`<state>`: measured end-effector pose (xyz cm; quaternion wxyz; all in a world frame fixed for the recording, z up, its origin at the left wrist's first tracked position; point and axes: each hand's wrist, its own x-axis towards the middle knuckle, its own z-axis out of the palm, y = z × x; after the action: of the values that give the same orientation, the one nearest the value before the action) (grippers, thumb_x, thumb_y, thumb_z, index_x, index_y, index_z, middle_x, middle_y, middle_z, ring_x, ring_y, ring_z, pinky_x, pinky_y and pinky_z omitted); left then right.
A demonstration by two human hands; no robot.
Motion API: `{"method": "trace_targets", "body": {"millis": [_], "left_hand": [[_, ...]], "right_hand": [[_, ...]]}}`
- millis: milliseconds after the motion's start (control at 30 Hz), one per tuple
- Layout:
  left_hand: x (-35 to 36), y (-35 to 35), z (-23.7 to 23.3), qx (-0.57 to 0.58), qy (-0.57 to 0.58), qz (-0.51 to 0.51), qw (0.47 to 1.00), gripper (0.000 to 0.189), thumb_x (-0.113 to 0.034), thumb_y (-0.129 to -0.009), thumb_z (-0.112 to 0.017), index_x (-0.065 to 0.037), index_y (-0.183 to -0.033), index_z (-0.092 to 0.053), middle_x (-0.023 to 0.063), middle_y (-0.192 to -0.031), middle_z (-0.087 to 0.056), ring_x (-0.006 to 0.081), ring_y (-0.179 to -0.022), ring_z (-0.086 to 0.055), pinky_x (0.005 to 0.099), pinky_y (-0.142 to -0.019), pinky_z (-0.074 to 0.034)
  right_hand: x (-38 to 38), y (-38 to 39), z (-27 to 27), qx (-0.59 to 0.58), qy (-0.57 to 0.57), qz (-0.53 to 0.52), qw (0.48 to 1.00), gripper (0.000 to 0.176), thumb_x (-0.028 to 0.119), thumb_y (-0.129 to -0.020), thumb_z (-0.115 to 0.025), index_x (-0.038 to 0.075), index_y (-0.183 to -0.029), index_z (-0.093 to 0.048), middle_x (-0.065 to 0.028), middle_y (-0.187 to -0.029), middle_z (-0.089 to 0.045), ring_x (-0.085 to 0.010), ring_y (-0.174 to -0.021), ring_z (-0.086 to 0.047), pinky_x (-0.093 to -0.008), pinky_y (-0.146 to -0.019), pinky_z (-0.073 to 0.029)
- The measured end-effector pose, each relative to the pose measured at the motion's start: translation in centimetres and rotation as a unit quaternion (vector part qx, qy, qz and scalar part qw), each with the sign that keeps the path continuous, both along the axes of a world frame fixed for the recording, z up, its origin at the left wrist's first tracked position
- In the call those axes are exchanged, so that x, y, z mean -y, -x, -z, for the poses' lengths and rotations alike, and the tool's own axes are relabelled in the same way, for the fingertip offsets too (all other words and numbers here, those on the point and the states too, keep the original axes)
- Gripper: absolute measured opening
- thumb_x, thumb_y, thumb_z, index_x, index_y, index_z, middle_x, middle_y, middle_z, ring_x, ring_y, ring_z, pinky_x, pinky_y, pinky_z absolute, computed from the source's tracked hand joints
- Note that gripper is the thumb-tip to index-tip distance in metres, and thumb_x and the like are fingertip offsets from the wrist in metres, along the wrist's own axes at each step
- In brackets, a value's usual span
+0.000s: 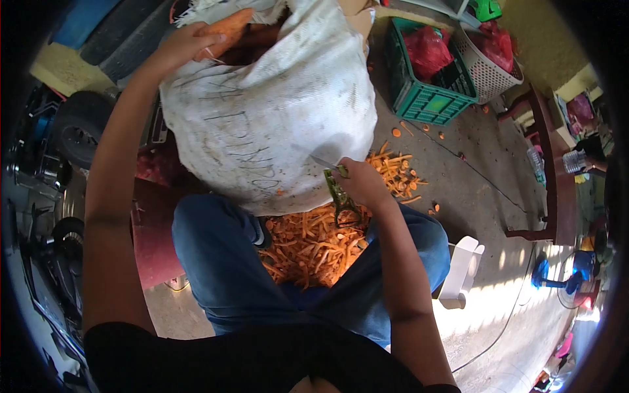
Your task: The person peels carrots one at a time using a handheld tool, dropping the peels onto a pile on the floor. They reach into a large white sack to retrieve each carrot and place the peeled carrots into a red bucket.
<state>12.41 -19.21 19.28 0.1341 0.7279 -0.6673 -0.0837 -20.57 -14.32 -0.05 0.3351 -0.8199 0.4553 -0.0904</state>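
Our left hand (187, 47) is closed around a carrot (226, 27) at the open mouth of the white sack (282, 111), which leans against our knees. Our right hand (363, 183) is clenched on a green peeler (342, 203), held just above the heap of orange peelings (308, 249) on the floor between our legs. Beyond the sack, a green crate (426, 98) and a white basket (488, 75) sit side by side, each holding red bags.
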Motion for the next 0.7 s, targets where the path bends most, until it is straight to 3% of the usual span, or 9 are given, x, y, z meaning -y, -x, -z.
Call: {"method": "trace_targets", "body": {"millis": [33, 100, 200, 267, 333, 400, 533, 600, 700], "left_hand": [[-2.2, 1.2, -0.5, -0.234, -0.033, 0.010, 0.972, 0.044, -0.033, -0.076, -0.048, -0.003, -0.108, -0.044, 0.0102, -0.089, -0.055, 0.0177, -0.082, -0.054, 0.0295, -0.067, -0.045], [-6.6, 4.0, 0.7, -0.509, -0.073, 0.040, 0.857, 0.048, -0.036, -0.074, -0.052, 0.000, -0.104, -0.044, 0.0109, -0.088, -0.055, 0.0165, -0.080, -0.055, 0.0290, -0.067, -0.045], [-10.8, 6.8, 5.1, -0.681, -0.185, 0.108, 0.700, 0.049, -0.026, -0.071, -0.054, 0.001, -0.109, -0.038, 0.0154, -0.091, -0.052, 0.0233, -0.084, -0.053, 0.0356, -0.070, -0.047], [-12.7, 9.0, 8.6, -0.757, -0.208, 0.076, 0.615, 0.049, -0.020, -0.068, -0.056, -0.001, -0.108, -0.036, 0.0156, -0.090, -0.052, 0.0281, -0.080, -0.053, 0.0397, -0.068, -0.047], [-13.9, 10.0, 12.1, -0.777, -0.222, 0.081, 0.583, 0.042, -0.026, -0.074, -0.053, -0.001, -0.105, -0.039, 0.0152, -0.090, -0.051, 0.0265, -0.077, -0.053, 0.0419, -0.067, -0.046], [-14.4, 10.7, 16.6, -0.873, -0.308, 0.071, 0.371, 0.038, -0.033, -0.081, -0.044, -0.002, -0.103, -0.040, 0.0147, -0.090, -0.051, 0.0259, -0.078, -0.053, 0.0417, -0.067, -0.046], [-16.5, 13.3, 21.2, -0.880, -0.233, -0.028, 0.414, 0.047, -0.043, -0.083, -0.034, -0.003, -0.108, -0.041, 0.0112, -0.088, -0.050, 0.0226, -0.082, -0.052, 0.0401, -0.066, -0.045], [-16.8, 14.0, 22.1, -0.824, -0.271, -0.125, 0.482, 0.043, -0.041, -0.084, -0.035, -0.005, -0.106, -0.043, 0.0101, -0.089, -0.050, 0.0234, -0.081, -0.052, 0.0407, -0.066, -0.044], [-16.5, 14.3, 22.2, -0.809, -0.293, -0.156, 0.485, 0.038, -0.037, -0.084, -0.036, -0.006, -0.105, -0.042, 0.0098, -0.090, -0.050, 0.0239, -0.080, -0.051, 0.0409, -0.066, -0.043]], "right_hand": [[-0.1, 0.0, 0.1, 0.019, 0.013, 0.002, 1.000, 0.026, 0.025, -0.077, -0.050, 0.002, -0.087, -0.052, -0.0196, -0.068, -0.054, -0.0345, -0.069, -0.053, -0.0387, -0.062, -0.040], [-0.1, 0.2, -0.4, 0.067, -0.007, 0.001, 0.998, 0.026, 0.026, -0.077, -0.050, 0.002, -0.086, -0.052, -0.0187, -0.067, -0.054, -0.0326, -0.066, -0.053, -0.0373, -0.061, -0.040], [-0.7, 0.3, -1.4, 0.127, -0.040, 0.021, 0.991, 0.029, 0.028, -0.078, -0.051, 0.000, -0.084, -0.052, -0.0135, -0.063, -0.053, -0.0212, -0.056, -0.051, -0.0299, -0.056, -0.041], [-0.9, 0.6, -2.1, 0.213, -0.199, 0.106, 0.951, 0.029, 0.027, -0.078, -0.049, 0.000, -0.087, -0.054, -0.0133, -0.064, -0.055, -0.0193, -0.059, -0.053, -0.0308, -0.057, -0.041], [-1.5, 0.7, -2.5, 0.261, -0.234, 0.181, 0.919, 0.027, 0.024, -0.079, -0.050, -0.001, -0.087, -0.052, -0.0082, -0.067, -0.054, -0.0134, -0.056, -0.050, -0.0271, -0.052, -0.041], [-0.9, 0.8, -0.5, 0.593, -0.316, 0.243, 0.699, 0.024, 0.020, -0.079, -0.052, -0.001, -0.089, -0.050, -0.0075, -0.075, -0.054, -0.0157, -0.057, -0.052, -0.0276, -0.051, -0.043], [-1.0, 0.5, 1.2, 0.632, -0.333, 0.367, 0.597, 0.026, 0.014, -0.075, -0.057, -0.004, -0.090, -0.047, -0.0109, -0.083, -0.053, -0.0193, -0.073, -0.055, -0.0316, -0.056, -0.046], [-1.5, 0.0, 2.4, 0.615, -0.316, 0.367, 0.622, 0.031, 0.016, -0.074, -0.058, -0.006, -0.093, -0.046, -0.0118, -0.086, -0.053, -0.0211, -0.078, -0.053, -0.0331, -0.060, -0.045], [-2.5, -1.8, 2.3, 0.561, -0.303, 0.403, 0.657, 0.036, 0.018, -0.076, -0.056, -0.007, -0.099, -0.045, -0.0117, -0.089, -0.053, -0.0213, -0.076, -0.052, -0.0310, -0.067, -0.042]]}}
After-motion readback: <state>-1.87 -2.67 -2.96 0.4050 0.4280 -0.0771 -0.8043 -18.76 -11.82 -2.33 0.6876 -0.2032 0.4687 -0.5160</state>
